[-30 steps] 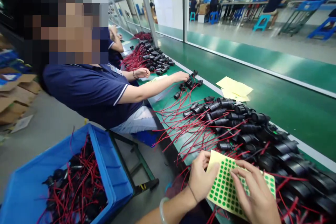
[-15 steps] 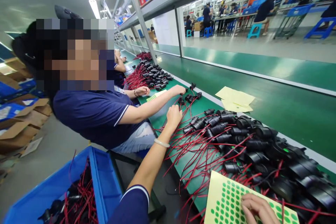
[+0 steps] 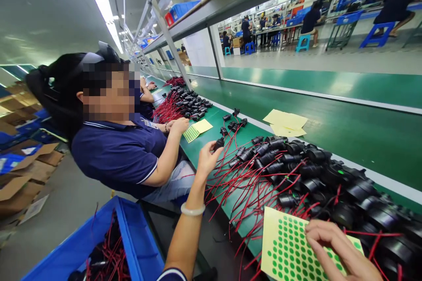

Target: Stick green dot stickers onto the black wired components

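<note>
Left hand (image 3: 207, 158) pinching a small black plastic socket with red wires (image 3: 219, 144) above green counter (image 3: 227, 204); right hand (image 3: 339, 250), fingers curled, pressing yellow sheet of green dot stickers (image 3: 286, 250).

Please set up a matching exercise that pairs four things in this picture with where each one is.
Things
1. black socket with red wires
2. sheet of green dot stickers
3. blue bin
4. plain yellow sheets

Places
A. on the green belt beyond the heap of parts, touched by no hand
B. on the floor beside the bench, with wired parts inside
C. at the fingertips of the left hand
D. under the fingers of the right hand, at the near edge of the bench

Pairs: 1-C, 2-D, 3-B, 4-A
</note>
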A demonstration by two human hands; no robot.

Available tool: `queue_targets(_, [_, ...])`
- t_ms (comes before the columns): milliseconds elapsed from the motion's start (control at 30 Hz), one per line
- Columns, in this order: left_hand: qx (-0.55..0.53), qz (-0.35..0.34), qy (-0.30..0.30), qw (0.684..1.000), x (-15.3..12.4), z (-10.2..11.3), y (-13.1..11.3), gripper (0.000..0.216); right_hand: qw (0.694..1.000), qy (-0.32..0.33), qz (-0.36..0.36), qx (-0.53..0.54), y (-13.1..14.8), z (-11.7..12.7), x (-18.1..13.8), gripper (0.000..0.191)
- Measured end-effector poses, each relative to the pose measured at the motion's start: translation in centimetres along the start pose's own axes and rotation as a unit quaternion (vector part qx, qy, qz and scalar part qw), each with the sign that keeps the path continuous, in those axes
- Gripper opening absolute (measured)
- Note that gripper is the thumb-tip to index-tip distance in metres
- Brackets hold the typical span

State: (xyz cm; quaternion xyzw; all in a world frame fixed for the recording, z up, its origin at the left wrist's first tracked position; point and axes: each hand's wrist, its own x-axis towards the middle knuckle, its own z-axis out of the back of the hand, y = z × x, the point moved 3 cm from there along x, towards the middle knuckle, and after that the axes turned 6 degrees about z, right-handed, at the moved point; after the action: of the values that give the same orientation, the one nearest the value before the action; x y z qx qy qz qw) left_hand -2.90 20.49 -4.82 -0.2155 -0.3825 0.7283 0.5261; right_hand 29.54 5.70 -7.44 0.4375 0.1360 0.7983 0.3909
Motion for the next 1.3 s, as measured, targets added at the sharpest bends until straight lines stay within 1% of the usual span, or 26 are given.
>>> queue_targets(67, [-0.065, -0.041, 0.023, 0.997, -4.6, 0.7, -1.7, 0.032, 0.999, -0.009, -0.025, 0.030, 1.6, 0.9, 1.6, 0.009])
queue_targets(100, [-0.101, -0.064, 0.040, 0.992, -6.9, 0.9, -2.6, 0.033, 0.999, -0.010, -0.022, 0.047, 2.6, 1.3, 2.5, 0.009])
queue_targets(133, [-0.160, -0.090, 0.063, 0.981, -9.2, 1.2, -3.4, 0.033, 0.998, -0.016, -0.011, 0.058, 3.7, 1.8, 3.4, 0.008])
queue_targets(200, [-0.232, -0.120, 0.099, 0.960, -13.0, 1.6, -4.7, 0.032, 0.997, -0.020, 0.017, 0.071, 6.1, 2.7, 5.2, 0.008])
queue_targets(267, [-0.274, -0.119, 0.134, 0.945, -15.7, 1.9, -5.5, 0.032, 0.997, -0.006, 0.034, 0.074, 8.2, 3.1, 6.5, 0.008])
queue_targets(367, [-0.333, -0.091, 0.207, 0.915, -17.9, 2.1, -5.9, 0.034, 0.995, 0.038, 0.062, 0.067, 10.5, 3.0, 7.4, 0.008])
queue_targets(433, [-0.375, -0.072, 0.256, 0.888, -18.7, 2.2, -5.8, 0.036, 0.993, 0.068, 0.073, 0.058, 11.4, 2.9, 7.5, 0.010])
queue_targets(500, [-0.402, -0.057, 0.288, 0.867, -19.1, 2.2, -5.5, 0.038, 0.991, 0.089, 0.084, 0.055, 11.9, 3.0, 7.4, 0.011])
queue_targets(633, [-0.439, -0.064, 0.327, 0.835, -19.6, 2.1, -5.3, 0.044, 0.985, 0.127, 0.101, 0.063, 12.7, 3.5, 7.5, 0.013])
queue_targets(700, [-0.450, -0.067, 0.340, 0.823, -19.7, 2.1, -5.4, 0.047, 0.982, 0.138, 0.113, 0.064, 13.0, 3.6, 7.6, 0.014])
queue_targets(867, [-0.466, -0.067, 0.368, 0.802, -19.9, 2.1, -5.5, 0.047, 0.978, 0.140, 0.146, 0.045, 13.6, 3.6, 7.7, 0.016])
queue_targets(1033, [-0.490, -0.076, 0.383, 0.779, -20.2, 2.4, -5.2, 0.043, 0.978, 0.116, 0.172, 0.020, 14.0, 3.3, 7.6, 0.013])
queue_targets(1200, [-0.506, -0.079, 0.398, 0.761, -20.4, 2.5, -5.3, 0.046, 0.975, 0.090, 0.201, -0.013, 14.4, 3.1, 7.7, 0.011])
queue_targets(1300, [-0.511, -0.077, 0.399, 0.757, -20.5, 2.6, -5.4, 0.045, 0.975, 0.083, 0.207, -0.017, 14.6, 3.1, 7.8, 0.011])
